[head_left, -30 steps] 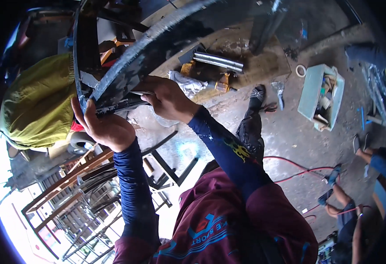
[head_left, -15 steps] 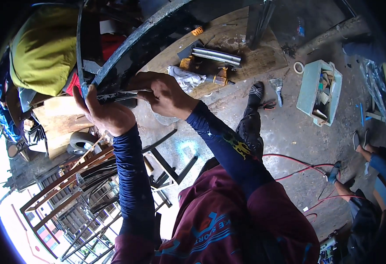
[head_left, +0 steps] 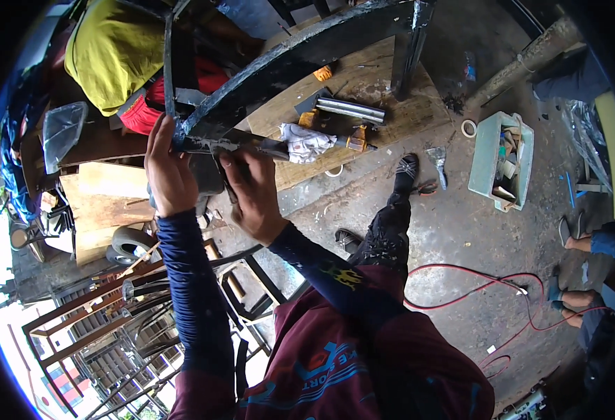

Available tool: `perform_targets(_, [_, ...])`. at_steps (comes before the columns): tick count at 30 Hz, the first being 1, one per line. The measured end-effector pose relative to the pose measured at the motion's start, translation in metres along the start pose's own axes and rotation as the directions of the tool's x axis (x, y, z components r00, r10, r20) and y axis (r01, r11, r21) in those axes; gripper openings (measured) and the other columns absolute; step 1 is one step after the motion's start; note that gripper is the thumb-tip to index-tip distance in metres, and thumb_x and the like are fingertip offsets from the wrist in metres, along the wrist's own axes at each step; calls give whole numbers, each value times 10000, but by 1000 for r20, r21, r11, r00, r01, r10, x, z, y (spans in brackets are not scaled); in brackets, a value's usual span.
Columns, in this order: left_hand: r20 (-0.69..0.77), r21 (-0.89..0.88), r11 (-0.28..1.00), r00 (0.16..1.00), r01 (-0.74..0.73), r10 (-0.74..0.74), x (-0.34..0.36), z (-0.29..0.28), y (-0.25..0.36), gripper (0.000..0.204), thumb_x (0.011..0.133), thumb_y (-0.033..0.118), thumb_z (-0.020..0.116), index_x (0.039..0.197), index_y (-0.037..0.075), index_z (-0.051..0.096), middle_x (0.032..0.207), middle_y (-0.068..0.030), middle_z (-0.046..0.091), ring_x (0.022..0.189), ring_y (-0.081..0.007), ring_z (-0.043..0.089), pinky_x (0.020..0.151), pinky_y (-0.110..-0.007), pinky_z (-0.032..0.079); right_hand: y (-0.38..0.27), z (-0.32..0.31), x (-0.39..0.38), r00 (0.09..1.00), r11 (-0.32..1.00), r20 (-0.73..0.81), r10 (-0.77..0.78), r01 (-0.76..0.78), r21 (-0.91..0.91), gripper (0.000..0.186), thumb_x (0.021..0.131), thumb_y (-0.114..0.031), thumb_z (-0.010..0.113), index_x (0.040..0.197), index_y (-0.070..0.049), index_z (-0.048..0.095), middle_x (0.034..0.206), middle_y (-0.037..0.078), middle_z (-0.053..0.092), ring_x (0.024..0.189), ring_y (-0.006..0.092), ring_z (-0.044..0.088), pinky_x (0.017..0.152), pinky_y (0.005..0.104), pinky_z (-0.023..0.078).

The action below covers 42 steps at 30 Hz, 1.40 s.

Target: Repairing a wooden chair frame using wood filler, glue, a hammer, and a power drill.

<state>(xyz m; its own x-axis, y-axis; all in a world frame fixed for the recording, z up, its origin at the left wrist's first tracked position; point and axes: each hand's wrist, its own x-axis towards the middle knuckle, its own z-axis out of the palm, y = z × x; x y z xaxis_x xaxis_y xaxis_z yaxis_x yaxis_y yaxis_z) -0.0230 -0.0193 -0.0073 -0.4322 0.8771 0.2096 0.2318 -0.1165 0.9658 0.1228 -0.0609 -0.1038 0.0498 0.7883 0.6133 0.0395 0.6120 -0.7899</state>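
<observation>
A curved black frame (head_left: 286,66) with chipped, whitish patches arches across the upper middle. At its near left corner, my left hand (head_left: 171,175) grips the end, its fingers pointing up along the edge. Close by on the right, my right hand (head_left: 255,192) is closed around a thin, flat dark tool (head_left: 228,183), pinched by thumb and fingers against the frame's lower bar (head_left: 234,145). Most of the tool is hidden by the hand, so its kind cannot be made out.
A stained wooden board (head_left: 412,115) bears a white rag (head_left: 307,142), yellow tools and a metal bar (head_left: 351,109). A broad scraper (head_left: 438,166) and a pale green bin (head_left: 482,157) stand right; a red hose (head_left: 454,268) loops below. Two people's legs show at the right edge.
The view has shifted, showing more of the frame. My right hand has moved down and turned, fingers now pointing up below the bar. My left fingers have straightened along the corner.
</observation>
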Motion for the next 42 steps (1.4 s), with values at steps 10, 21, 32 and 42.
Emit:
perform_targets(10, [161, 140, 975, 967, 174, -196, 12, -7, 26, 324, 850, 240, 742, 1112, 51, 721, 1009, -29, 723, 920, -104, 662, 807, -254, 483, -28, 39, 5, 990, 987, -70, 124, -131, -97, 738, 651, 63, 606, 1378, -60, 565, 1288, 159, 484, 1141, 366, 481, 970, 478, 374])
perform_targets(21, [116, -75, 919, 919, 386, -377, 9, 5, 25, 326, 894, 179, 744, 1186, 47, 685, 991, -9, 724, 858, -97, 669, 785, -288, 510, -7, 10, 0, 996, 993, 3, 93, -92, -70, 781, 711, 127, 541, 1471, -39, 471, 1362, 190, 456, 1236, 376, 454, 1015, 436, 413])
perform_targets(32, [-1, -188, 924, 941, 333, -339, -1, 17, 25, 398, 882, 170, 790, 1221, 3, 668, 981, -9, 697, 835, -107, 651, 738, -265, 505, -7, -14, 8, 889, 899, 144, 436, -437, -22, 228, 839, -47, 593, 1029, 70, 641, 895, 183, 599, 814, 287, 583, 739, 420, 479])
perform_targets(42, [-30, -232, 928, 952, 291, -306, 11, 26, 8, 462, 807, 117, 853, 1205, -32, 673, 844, 46, 643, 757, -56, 568, 703, -208, 429, -13, -21, 104, 300, 78, 565, 769, -921, 383, 93, 837, -71, 610, 776, -12, 648, 740, 86, 625, 632, 191, 608, 553, 358, 488])
